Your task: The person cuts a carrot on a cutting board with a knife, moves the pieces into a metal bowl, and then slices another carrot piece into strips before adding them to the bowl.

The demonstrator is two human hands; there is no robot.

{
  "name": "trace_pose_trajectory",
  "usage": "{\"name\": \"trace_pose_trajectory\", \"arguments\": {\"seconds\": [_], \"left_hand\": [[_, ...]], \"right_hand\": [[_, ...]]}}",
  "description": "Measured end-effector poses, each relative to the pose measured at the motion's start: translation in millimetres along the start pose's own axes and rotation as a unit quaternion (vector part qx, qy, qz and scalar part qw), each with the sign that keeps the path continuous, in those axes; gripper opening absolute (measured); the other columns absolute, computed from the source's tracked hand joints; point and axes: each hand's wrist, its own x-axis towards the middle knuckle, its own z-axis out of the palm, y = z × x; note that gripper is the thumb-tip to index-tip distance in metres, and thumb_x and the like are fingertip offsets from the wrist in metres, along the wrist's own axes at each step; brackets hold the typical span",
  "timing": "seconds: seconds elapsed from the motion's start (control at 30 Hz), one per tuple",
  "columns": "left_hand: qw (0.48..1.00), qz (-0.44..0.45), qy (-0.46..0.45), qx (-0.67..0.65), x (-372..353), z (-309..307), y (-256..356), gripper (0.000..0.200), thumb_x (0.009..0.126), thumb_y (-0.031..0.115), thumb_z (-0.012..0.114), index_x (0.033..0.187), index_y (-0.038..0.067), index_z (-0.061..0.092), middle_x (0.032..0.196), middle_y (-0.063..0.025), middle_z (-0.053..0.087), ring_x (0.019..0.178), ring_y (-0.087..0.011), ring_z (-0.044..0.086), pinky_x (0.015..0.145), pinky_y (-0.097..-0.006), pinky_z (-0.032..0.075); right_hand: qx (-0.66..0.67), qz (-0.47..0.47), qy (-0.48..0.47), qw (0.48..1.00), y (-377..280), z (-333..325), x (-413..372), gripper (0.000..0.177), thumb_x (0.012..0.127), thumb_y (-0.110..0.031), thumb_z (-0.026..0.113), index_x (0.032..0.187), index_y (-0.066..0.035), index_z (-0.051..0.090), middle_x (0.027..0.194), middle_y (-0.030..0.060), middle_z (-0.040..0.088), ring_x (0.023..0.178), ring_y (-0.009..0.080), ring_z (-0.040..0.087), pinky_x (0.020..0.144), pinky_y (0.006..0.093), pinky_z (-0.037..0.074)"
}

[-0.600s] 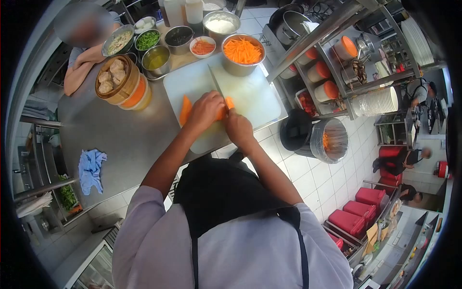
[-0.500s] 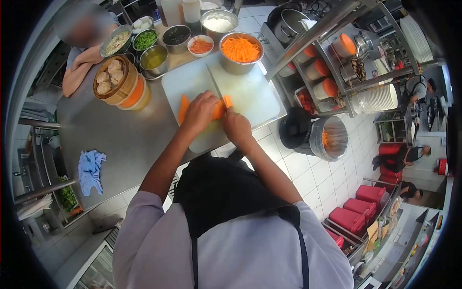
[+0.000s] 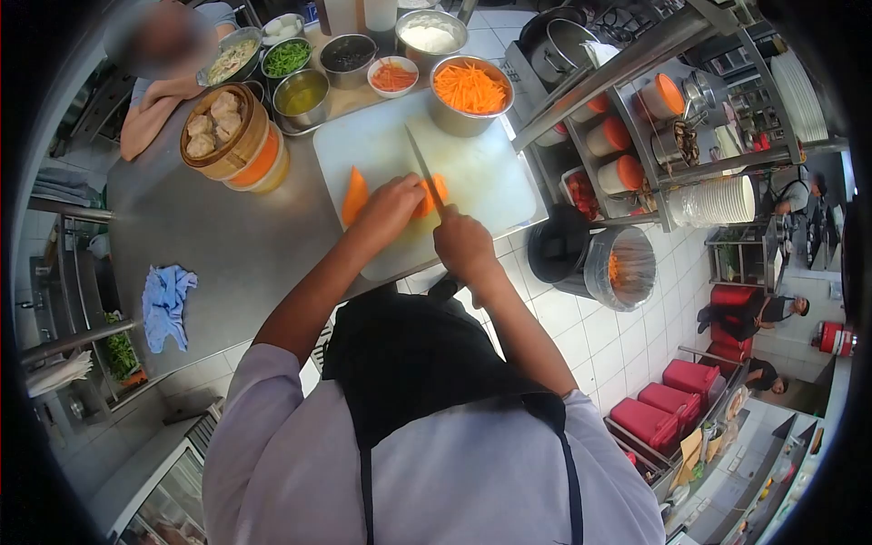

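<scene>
Steel table (image 3: 245, 263) fills the left part of this kitchen, and the person's left arm covers some of its near edge. Closest to my camera are the light shirt (image 3: 490, 463) and the black apron (image 3: 409, 359).

Beyond them, the right hand (image 3: 465, 243) has its fingers wrapped around the handle of a knife (image 3: 423, 163); the handle itself is hidden from me. The blade points away over the white cutting board (image 3: 486, 186). The left hand (image 3: 391, 203) lies just beside the blade, its fingers close together on a carrot piece (image 3: 423, 205). I cannot tell whether the tips pinch this piece or only press it, since the hand covers most of it. More carrot shows right of the blade, too small to distinguish well. Another carrot chunk (image 3: 355, 196) lies left, partly behind the wrist.

At the far right corner of the board stands a metal bowl (image 3: 461, 122) with orange shreds (image 3: 470, 88). Left of the board is a bamboo steamer (image 3: 238, 163) with dumplings.

Farther, another person rests an arm (image 3: 148, 127) on the table; the head is blurred. Tall bottles (image 3: 381, 14) are cut by the upper border.
</scene>
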Motion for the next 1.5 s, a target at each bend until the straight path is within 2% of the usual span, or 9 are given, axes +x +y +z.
{"name": "trace_pose_trajectory", "arguments": {"seconds": [0.17,0.27,0.57,0.87,0.97,1.07,1.27,1.37,1.5], "left_hand": [[1.000,0.005,0.017,-0.014,-1.9,-13.4,12.7,0.017,0.085,-0.002,0.061,0.098,0.003,0.071,0.104,-0.0136,0.063,0.101,-0.0345,0.067,0.085,-0.0450,0.055],[1.000,0.019,0.013,-0.016,-2.4,-11.0,8.1,0.019,0.085,-0.002,0.061,0.099,0.002,0.072,0.104,-0.0140,0.064,0.101,-0.0350,0.067,0.086,-0.0453,0.055],[1.000,0.003,0.014,-0.020,-2.2,-8.5,6.8,0.024,0.082,-0.007,0.062,0.101,0.002,0.073,0.105,-0.0131,0.066,0.101,-0.0350,0.067,0.087,-0.0453,0.055],[0.999,0.005,0.010,-0.049,-1.9,-9.3,4.0,0.022,0.081,-0.004,0.063,0.099,0.003,0.074,0.100,-0.0124,0.066,0.099,-0.0350,0.067,0.086,-0.0455,0.055],[1.000,0.010,0.018,-0.023,-1.4,-1.9,-4.0,0.022,0.083,-0.002,0.062,0.100,0.004,0.074,0.101,-0.0124,0.067,0.100,-0.0348,0.068,0.087,-0.0450,0.055],[0.999,-0.001,0.003,-0.037,-0.9,-15.2,8.3,0.021,0.084,0.000,0.062,0.101,0.004,0.075,0.101,-0.0129,0.067,0.099,-0.0345,0.068,0.086,-0.0448,0.055],[0.997,0.035,0.051,-0.055,-2.0,-5.3,-2.3,0.017,0.085,0.001,0.063,0.098,0.003,0.074,0.098,-0.0132,0.066,0.096,-0.0336,0.068,0.083,-0.0443,0.055],[0.998,0.001,0.017,-0.061,-1.9,-12.4,4.8,0.017,0.084,0.000,0.064,0.098,0.003,0.074,0.099,-0.0131,0.067,0.097,-0.0337,0.068,0.082,-0.0439,0.055],[0.998,0.015,0.013,-0.052,-1.7,-7.9,-5.5,0.017,0.084,0.000,0.063,0.098,0.002,0.073,0.099,-0.0132,0.067,0.096,-0.0341,0.068,0.082,-0.0438,0.055]], "right_hand": [[0.050,0.002,0.043,0.998,7.7,26.5,10.7,0.015,0.095,-0.010,0.054,0.104,0.003,0.056,0.079,0.0259,0.072,0.076,0.0415,0.075,0.068,0.0503,0.061],[0.050,0.025,-0.020,0.998,3.4,0.3,4.9,0.024,0.096,-0.014,0.052,0.112,0.004,0.056,0.085,0.0284,0.072,0.081,0.0459,0.072,0.075,0.0557,0.058],[0.017,-0.009,0.018,1.000,1.8,2.1,7.1,0.019,0.096,-0.014,0.055,0.104,0.003,0.057,0.079,0.0258,0.072,0.079,0.0411,0.075,0.070,0.0500,0.061],[0.050,0.013,0.004,0.999,0.7,8.6,8.1,0.025,0.095,-0.015,0.054,0.111,0.003,0.057,0.084,0.0283,0.072,0.082,0.0460,0.072,0.076,0.0563,0.057],[0.057,0.033,-0.019,0.998,-2.4,7.2,-1.1,0.025,0.095,-0.015,0.054,0.111,0.004,0.056,0.084,0.0281,0.072,0.081,0.0462,0.072,0.076,0.0565,0.057],[0.034,-0.010,0.062,0.997,-0.3,37.3,11.2,0.017,0.094,-0.012,0.054,0.102,0.002,0.057,0.079,0.0262,0.072,0.075,0.0430,0.074,0.069,0.0523,0.060],[0.044,0.021,-0.005,0.999,-1.8,14.6,-1.5,0.025,0.096,-0.015,0.053,0.112,0.003,0.056,0.080,0.0273,0.071,0.076,0.0459,0.072,0.072,0.0561,0.057],[0.024,-0.016,0.073,0.997,-2.5,39.9,9.8,0.014,0.094,-0.011,0.056,0.100,0.002,0.056,0.077,0.0240,0.072,0.073,0.0410,0.074,0.067,0.0504,0.061],[0.005,-0.040,0.032,0.999,-1.7,7.1,-3.1,0.016,0.095,-0.011,0.057,0.102,0.003,0.055,0.077,0.0239,0.072,0.071,0.0409,0.074,0.063,0.0499,0.060]]}}
